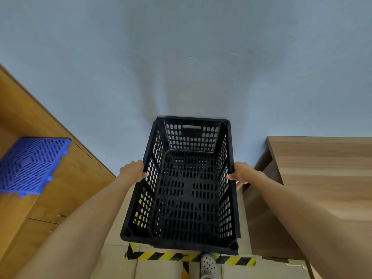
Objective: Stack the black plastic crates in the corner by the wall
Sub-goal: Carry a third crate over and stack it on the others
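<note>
A black plastic crate (187, 190) with perforated walls and floor is held in front of me, its far end close to the pale blue wall (181, 57). My left hand (133, 171) grips the crate's left long rim. On the opposite long rim, my right hand (240, 173) holds the crate. The crate is empty and open side up. Through its holes I cannot tell whether another crate lies underneath.
A wooden cabinet (66, 190) stands at the left with a blue plastic grid tile (30, 164) on it. A wooden table (322, 174) is at the right. Yellow-black hazard tape (165, 255) marks the floor below the crate, beside my white shoe (209, 265).
</note>
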`<control>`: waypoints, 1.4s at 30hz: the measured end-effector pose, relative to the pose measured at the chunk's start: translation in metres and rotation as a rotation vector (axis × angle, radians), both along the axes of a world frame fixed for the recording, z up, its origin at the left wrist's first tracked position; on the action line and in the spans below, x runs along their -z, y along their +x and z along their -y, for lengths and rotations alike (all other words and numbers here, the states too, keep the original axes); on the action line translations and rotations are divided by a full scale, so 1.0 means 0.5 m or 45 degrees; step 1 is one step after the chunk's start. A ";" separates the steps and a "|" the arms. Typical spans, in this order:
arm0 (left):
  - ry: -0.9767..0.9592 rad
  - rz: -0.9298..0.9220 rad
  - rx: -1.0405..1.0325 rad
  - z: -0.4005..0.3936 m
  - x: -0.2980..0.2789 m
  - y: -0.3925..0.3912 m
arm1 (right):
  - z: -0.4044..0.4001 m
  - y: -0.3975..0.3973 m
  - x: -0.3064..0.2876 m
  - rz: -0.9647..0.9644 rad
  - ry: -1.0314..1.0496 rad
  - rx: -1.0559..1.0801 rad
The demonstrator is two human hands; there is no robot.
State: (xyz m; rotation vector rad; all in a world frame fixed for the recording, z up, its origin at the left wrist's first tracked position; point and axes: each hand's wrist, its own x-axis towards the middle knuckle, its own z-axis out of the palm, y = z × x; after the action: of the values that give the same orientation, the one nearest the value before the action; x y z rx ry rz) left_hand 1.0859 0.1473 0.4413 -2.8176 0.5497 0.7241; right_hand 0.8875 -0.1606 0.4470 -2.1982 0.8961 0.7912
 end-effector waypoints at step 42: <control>-0.440 0.067 0.880 0.275 -0.156 0.020 | 0.074 -0.021 -0.165 0.403 -0.609 -0.054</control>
State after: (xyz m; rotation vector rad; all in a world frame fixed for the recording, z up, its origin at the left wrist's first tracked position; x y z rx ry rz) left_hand 1.0956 0.0096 0.5191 -2.6108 1.6515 0.4356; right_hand 0.8772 -0.1975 0.5296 -2.6638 0.9477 0.2410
